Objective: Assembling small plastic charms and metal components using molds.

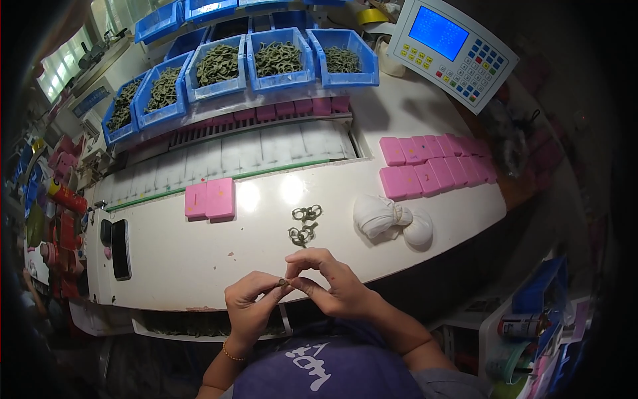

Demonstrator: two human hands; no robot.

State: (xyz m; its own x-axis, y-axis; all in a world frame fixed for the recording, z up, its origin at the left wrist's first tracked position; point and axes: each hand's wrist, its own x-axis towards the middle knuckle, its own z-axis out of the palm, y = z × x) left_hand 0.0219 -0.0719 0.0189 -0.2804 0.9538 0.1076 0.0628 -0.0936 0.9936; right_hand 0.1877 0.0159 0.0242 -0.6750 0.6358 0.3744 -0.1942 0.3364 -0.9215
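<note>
Left hand (251,297) and right hand (335,287) of mine meet at the tips, thumbs and forefingers pinched nearly together around a small greenish piece (284,282); which hand grips it more firmly I cannot tell. I have it just nearer me than the loose rings (307,233). Right of the rings lies a white bundle (377,217); left of them, two pink blocks (220,199) sit side by side. Well beyond the rings stand blue bins (282,81) filled with green parts
</note>
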